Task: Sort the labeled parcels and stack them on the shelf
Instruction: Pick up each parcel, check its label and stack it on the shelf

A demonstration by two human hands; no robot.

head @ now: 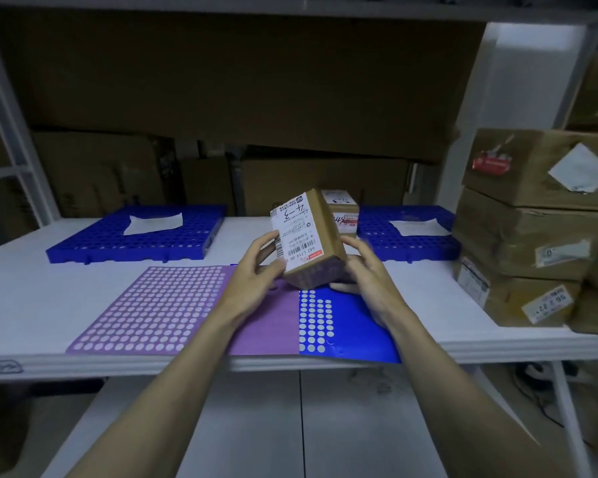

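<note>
A small brown parcel (320, 239) with a white shipping label marked "4-3" is held tilted above the near perforated mat (159, 305) on the white shelf (32, 288). My left hand (256, 267) grips its left side, thumb on the label edge. My right hand (363, 270) grips its right and lower side. Behind it a second small labeled parcel (340, 210) stands on the shelf between two blue perforated trays, the left tray (94, 239) and the right tray (428, 243).
Each blue tray carries a white paper sheet. A stack of several larger brown parcels (532, 229) fills the shelf's right end. Big cardboard boxes (325, 181) line the back. A metal upright (11, 132) stands at the left.
</note>
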